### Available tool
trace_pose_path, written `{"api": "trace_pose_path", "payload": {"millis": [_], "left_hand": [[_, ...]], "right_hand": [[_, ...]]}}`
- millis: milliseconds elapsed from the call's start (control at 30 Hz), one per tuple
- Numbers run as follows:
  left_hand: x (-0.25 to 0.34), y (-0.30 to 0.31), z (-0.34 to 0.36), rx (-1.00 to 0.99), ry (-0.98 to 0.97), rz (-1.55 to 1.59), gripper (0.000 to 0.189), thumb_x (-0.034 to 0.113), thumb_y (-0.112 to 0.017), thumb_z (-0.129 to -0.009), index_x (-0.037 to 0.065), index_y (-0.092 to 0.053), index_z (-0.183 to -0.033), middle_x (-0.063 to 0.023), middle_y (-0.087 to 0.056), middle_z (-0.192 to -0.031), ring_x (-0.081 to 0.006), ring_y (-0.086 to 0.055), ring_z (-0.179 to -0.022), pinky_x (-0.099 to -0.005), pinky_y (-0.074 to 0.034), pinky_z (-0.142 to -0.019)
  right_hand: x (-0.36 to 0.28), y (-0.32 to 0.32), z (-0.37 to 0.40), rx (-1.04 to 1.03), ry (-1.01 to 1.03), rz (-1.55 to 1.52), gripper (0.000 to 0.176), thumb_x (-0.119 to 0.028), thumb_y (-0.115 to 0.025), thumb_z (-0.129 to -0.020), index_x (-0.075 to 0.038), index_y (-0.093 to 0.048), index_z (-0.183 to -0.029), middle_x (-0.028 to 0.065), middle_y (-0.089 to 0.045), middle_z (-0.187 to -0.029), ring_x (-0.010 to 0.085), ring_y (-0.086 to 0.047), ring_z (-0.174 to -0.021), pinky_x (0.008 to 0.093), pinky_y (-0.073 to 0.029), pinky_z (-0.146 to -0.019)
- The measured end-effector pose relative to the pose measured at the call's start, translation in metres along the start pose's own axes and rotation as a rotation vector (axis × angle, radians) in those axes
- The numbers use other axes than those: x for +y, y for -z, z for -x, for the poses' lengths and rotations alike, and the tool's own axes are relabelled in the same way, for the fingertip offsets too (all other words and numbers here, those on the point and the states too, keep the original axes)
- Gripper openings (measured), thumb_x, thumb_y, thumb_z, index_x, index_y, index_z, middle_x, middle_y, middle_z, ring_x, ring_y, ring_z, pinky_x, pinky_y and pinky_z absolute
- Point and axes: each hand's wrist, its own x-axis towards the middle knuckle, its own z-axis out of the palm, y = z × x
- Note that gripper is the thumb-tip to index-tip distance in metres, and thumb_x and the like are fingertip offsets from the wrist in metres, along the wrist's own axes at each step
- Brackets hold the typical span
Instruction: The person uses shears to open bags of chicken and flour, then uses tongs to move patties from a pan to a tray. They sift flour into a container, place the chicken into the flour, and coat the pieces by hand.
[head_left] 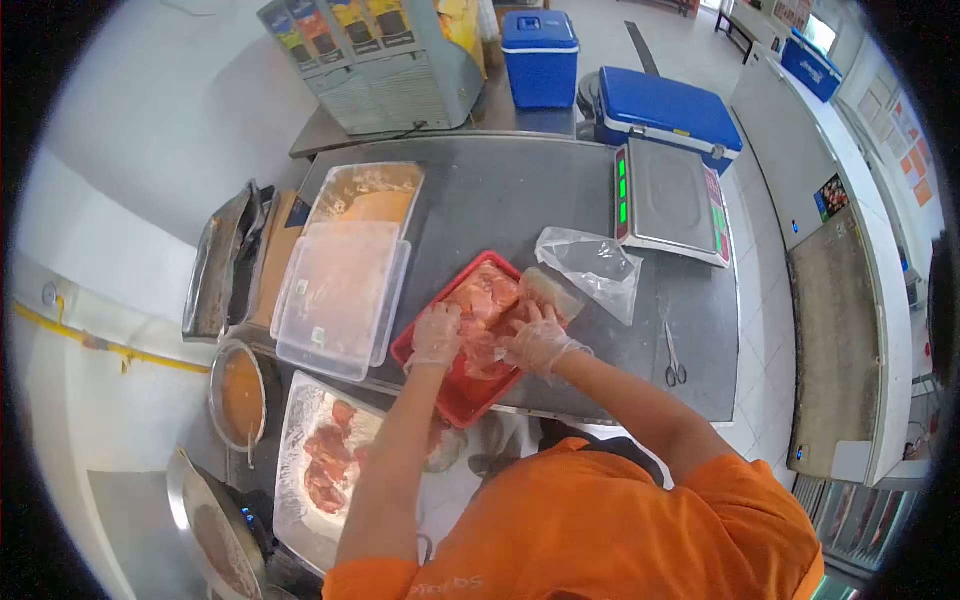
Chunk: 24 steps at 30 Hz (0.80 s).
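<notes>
A red tray [462, 393] with pieces of raw meat [488, 292] in it lies at the front of the steel table. My left hand [437, 335], in a clear plastic glove, is at the tray's left side with its fingers curled against the meat. Over the right side reaches my right hand [543, 338], gloved the same way, its fingers spread and touching the meat. Clear plastic film [487, 358] shows between the hands. A filled clear bag [552, 292] rests against the tray beside my right hand. My fingertips are partly hidden in the meat.
An opened plastic bag [595, 265], scissors [674, 362] and a digital scale [668, 200] are to the right. At left stand lidded tubs [338, 300], a pot of orange-brown liquid [240, 395], a tub of floured meat [300, 405] and a wok [215, 535]. Blue coolers [665, 105] stand behind.
</notes>
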Motion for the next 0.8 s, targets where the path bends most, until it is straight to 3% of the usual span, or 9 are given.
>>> {"api": "trace_pose_path", "payload": {"millis": [100, 167, 300, 367, 467, 600, 667, 767, 800], "left_hand": [[0.018, 0.012, -0.003, 0.004, -0.244, 0.038, 0.025, 0.019, -0.056, -0.085, 0.004, -0.063, -0.103, -0.0163, -0.067, -0.098, -0.0309, -0.064, -0.102, -0.0424, -0.052, -0.085], [0.052, 0.018, -0.004, -0.151, 0.107, 0.178, 0.02, 0.02, -0.056, -0.086, 0.005, -0.066, -0.096, -0.0172, -0.069, -0.093, -0.0321, -0.067, -0.094, -0.0434, -0.054, -0.082], [0.064, 0.025, -0.029, -0.259, 0.059, -0.014, 0.024, 0.023, -0.056, -0.088, 0.003, -0.068, -0.093, -0.0191, -0.069, -0.093, -0.0372, -0.067, -0.087, -0.0454, -0.054, -0.077], [0.041, -0.002, -0.044, -0.198, 0.207, 0.209, 0.038, 0.037, -0.052, -0.091, 0.005, -0.072, -0.096, -0.0245, -0.068, -0.091, -0.0388, -0.067, -0.09, -0.0491, -0.052, -0.079], [0.052, 0.061, -0.044, -0.123, 0.282, 0.526, 0.037, 0.037, -0.054, -0.09, 0.006, -0.074, -0.094, -0.0236, -0.069, -0.093, -0.038, -0.067, -0.09, -0.0482, -0.052, -0.081], [0.033, 0.062, -0.037, -0.159, 0.335, 0.741, 0.026, 0.025, -0.057, -0.087, 0.011, -0.074, -0.1, -0.0222, -0.069, -0.089, -0.0381, -0.066, -0.081, -0.0433, -0.054, -0.072], [0.049, 0.077, -0.01, -0.027, 0.008, 0.458, 0.026, 0.025, -0.057, -0.087, 0.011, -0.074, -0.103, -0.0223, -0.068, -0.087, -0.0395, -0.065, -0.079, -0.0435, -0.053, -0.072], [0.072, 0.095, 0.014, -0.164, 0.206, 0.481, 0.033, 0.03, -0.049, -0.091, 0.01, -0.075, -0.093, -0.0231, -0.068, -0.096, -0.0393, -0.066, -0.092, -0.0462, -0.052, -0.079], [0.066, 0.08, 0.018, -0.122, 0.17, 0.487, 0.031, 0.028, -0.047, -0.092, 0.011, -0.074, -0.096, -0.0235, -0.067, -0.099, -0.0405, -0.065, -0.092, -0.0475, -0.051, -0.08]], "right_hand": [[0.003, -0.008, -0.001, -0.124, 0.076, -0.114, 0.046, -0.052, -0.044, -0.094, -0.036, -0.054, -0.136, 0.0082, -0.044, -0.146, 0.0479, -0.031, -0.137, 0.0683, -0.026, -0.106], [-0.004, -0.013, 0.0, -0.167, 0.12, -0.235, 0.05, -0.055, -0.043, -0.093, -0.036, -0.051, -0.139, 0.0106, -0.044, -0.146, 0.0484, -0.033, -0.135, 0.0677, -0.027, -0.105], [-0.016, 0.003, -0.003, -0.214, 0.11, -0.307, 0.055, -0.059, -0.042, -0.092, -0.037, -0.046, -0.143, 0.0131, -0.037, -0.151, 0.0513, -0.028, -0.137, 0.0687, -0.026, -0.106], [-0.02, 0.003, -0.002, -0.211, 0.091, -0.306, 0.059, -0.062, -0.043, -0.09, -0.038, -0.043, -0.145, 0.0139, -0.027, -0.156, 0.0537, -0.02, -0.14, 0.0683, -0.023, -0.109], [-0.021, -0.012, -0.012, -0.156, 0.135, -0.371, 0.065, -0.064, -0.041, -0.089, -0.034, -0.042, -0.146, 0.0131, -0.017, -0.161, 0.0532, -0.015, -0.143, 0.0666, -0.018, -0.112], [-0.03, -0.012, -0.035, -0.13, 0.076, -0.402, 0.071, -0.068, -0.04, -0.088, -0.029, -0.042, -0.147, 0.013, -0.024, -0.159, 0.0503, -0.017, -0.143, 0.0644, -0.017, -0.113], [-0.031, -0.001, -0.043, -0.244, 0.106, -0.214, 0.069, -0.067, -0.038, -0.09, -0.024, -0.05, -0.142, 0.0139, -0.04, -0.151, 0.0464, -0.02, -0.144, 0.0642, -0.017, -0.113], [-0.036, -0.01, -0.03, -0.224, 0.165, -0.344, 0.067, -0.061, -0.051, -0.085, -0.015, -0.06, -0.133, 0.0182, -0.042, -0.148, 0.0418, -0.018, -0.146, 0.061, -0.009, -0.115], [-0.034, -0.012, -0.026, -0.225, 0.171, -0.327, 0.067, -0.061, -0.051, -0.085, -0.015, -0.06, -0.133, 0.0182, -0.042, -0.148, 0.0418, -0.018, -0.146, 0.061, -0.009, -0.115]]}}
